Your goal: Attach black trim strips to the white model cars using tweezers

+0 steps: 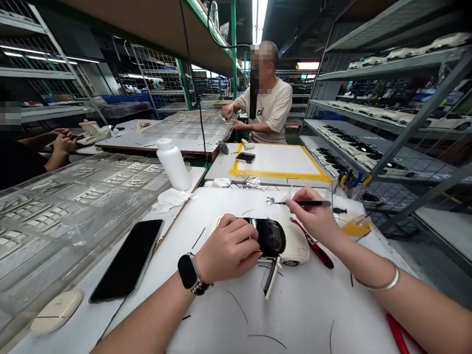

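A white model car (298, 247) with a black roof lies on the white tabletop, one door swung open at its near side. My left hand (233, 246), with a watch at the wrist, rests over the car's left part, its fingers curled against the body; whether it pinches a small part is hidden. Dark tweezers (313, 203) are held in my right hand (311, 214) above the far right side of the car. Their tip points left to a small crumpled piece of silver foil (270, 200). A red-handled tool (320, 253) lies right of the car.
A black phone (128, 260), a beige oval case (57, 312) and a white bottle (174, 164) stand or lie at the left, near clear parts trays (77, 196). Thin black strips are scattered about. A person (271, 105) works across the table; shelves (391, 132) of model cars line the right.
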`<action>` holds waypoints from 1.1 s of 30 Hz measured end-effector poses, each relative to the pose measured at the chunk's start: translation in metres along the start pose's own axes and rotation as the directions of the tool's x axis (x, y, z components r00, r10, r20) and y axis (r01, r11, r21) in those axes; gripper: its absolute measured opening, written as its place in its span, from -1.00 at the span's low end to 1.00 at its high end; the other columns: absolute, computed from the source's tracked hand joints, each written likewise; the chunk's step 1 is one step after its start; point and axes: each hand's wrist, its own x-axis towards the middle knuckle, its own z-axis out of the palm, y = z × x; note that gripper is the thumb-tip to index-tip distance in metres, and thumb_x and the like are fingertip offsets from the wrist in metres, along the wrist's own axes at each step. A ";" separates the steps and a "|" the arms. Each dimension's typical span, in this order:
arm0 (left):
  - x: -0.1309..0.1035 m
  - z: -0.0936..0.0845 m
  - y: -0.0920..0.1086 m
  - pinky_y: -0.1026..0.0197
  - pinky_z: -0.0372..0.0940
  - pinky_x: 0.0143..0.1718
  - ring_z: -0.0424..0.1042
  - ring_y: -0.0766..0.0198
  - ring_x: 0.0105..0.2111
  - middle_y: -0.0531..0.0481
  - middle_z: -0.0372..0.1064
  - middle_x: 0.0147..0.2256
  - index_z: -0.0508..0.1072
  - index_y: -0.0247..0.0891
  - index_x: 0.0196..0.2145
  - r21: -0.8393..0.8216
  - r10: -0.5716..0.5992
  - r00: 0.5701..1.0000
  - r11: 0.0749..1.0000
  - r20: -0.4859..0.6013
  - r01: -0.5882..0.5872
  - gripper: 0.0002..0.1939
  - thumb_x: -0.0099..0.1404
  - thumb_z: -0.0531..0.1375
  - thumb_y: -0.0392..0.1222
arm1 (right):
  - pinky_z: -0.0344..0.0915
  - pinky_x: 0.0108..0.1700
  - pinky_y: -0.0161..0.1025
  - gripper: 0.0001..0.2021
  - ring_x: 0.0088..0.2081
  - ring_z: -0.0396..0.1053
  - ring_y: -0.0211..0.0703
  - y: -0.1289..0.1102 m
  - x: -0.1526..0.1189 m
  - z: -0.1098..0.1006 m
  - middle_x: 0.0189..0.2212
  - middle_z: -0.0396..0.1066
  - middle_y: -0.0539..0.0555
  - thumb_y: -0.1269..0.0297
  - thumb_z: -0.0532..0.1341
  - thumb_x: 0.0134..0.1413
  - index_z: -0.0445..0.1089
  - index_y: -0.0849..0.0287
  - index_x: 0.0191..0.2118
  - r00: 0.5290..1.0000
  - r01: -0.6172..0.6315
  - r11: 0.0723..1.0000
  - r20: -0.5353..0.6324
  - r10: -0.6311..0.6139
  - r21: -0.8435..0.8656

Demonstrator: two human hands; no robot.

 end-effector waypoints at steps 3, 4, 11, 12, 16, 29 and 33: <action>0.000 -0.002 -0.001 0.13 0.08 -0.30 0.32 0.32 -0.39 0.05 0.39 -0.42 0.34 -0.24 -0.50 -0.067 -0.046 0.997 0.997 -0.068 0.041 -0.85 0.23 0.17 -0.29 | 0.07 -0.39 -0.24 -0.78 -0.49 0.15 -0.21 0.014 0.012 0.008 -0.53 0.26 -0.04 0.15 0.23 0.01 0.22 0.12 -0.46 0.993 0.089 0.982 0.093 -0.074 -0.166; 0.000 -0.003 -0.002 0.13 0.08 -0.31 0.32 0.32 -0.40 0.05 0.38 -0.43 0.35 -0.24 -0.50 -0.089 -0.062 0.994 0.995 -0.091 0.054 -0.85 0.23 0.17 -0.28 | 0.08 -0.39 -0.24 -0.79 -0.49 0.15 -0.21 0.019 0.016 0.011 -0.54 0.27 -0.03 0.15 0.22 0.01 0.21 0.12 -0.47 0.989 0.109 0.973 0.118 -0.086 -0.205; 0.000 -0.004 -0.009 0.10 0.12 -0.27 0.33 0.30 -0.41 0.03 0.37 -0.43 0.38 -0.25 -0.51 -0.234 -0.162 0.977 0.964 -0.136 0.127 -0.85 0.22 0.18 -0.26 | 0.12 -0.35 -0.24 -0.87 -0.46 0.20 -0.21 0.032 0.041 0.032 -0.51 0.29 -0.02 0.25 0.17 0.05 0.19 0.13 -0.42 0.988 0.128 0.899 0.134 -0.078 -0.418; 0.000 -0.004 -0.010 0.10 0.13 -0.27 0.33 0.30 -0.40 0.03 0.37 -0.44 0.38 -0.25 -0.51 -0.240 -0.174 0.976 0.961 -0.132 0.139 -0.85 0.22 0.18 -0.26 | 0.13 -0.35 -0.25 -0.88 -0.46 0.20 -0.23 0.033 0.044 0.034 -0.50 0.28 -0.03 0.27 0.18 0.05 0.21 0.15 -0.40 0.988 0.122 0.886 0.136 -0.068 -0.447; -0.001 -0.005 -0.013 0.10 0.13 -0.25 0.34 0.29 -0.40 0.02 0.37 -0.43 0.39 -0.25 -0.51 -0.259 -0.195 0.972 0.953 -0.130 0.156 -0.87 0.20 0.20 -0.27 | 0.20 -0.34 -0.27 -0.84 -0.45 0.22 -0.28 0.037 0.049 0.039 -0.47 0.27 -0.04 0.23 0.20 0.11 0.27 0.22 -0.34 0.988 0.106 0.837 0.152 -0.028 -0.537; -0.001 -0.004 -0.013 0.11 0.13 -0.26 0.33 0.29 -0.40 0.01 0.38 -0.42 0.40 -0.27 -0.52 -0.288 -0.204 0.968 0.945 -0.145 0.156 -0.88 0.16 0.22 -0.30 | 0.19 -0.34 -0.27 -0.87 -0.44 0.26 -0.26 0.037 0.045 0.039 -0.48 0.31 -0.04 0.31 0.21 0.09 0.25 0.21 -0.40 0.990 0.108 0.844 0.137 -0.042 -0.526; -0.001 -0.004 -0.013 0.11 0.13 -0.26 0.32 0.29 -0.40 0.01 0.38 -0.42 0.39 -0.26 -0.52 -0.286 -0.205 0.968 0.945 -0.142 0.158 -0.88 0.17 0.21 -0.29 | 0.15 -0.40 -0.25 -0.84 -0.50 0.27 -0.21 0.034 0.043 0.035 -0.53 0.33 -0.02 0.28 0.21 0.05 0.20 0.15 -0.45 0.996 0.073 0.882 0.087 -0.037 -0.465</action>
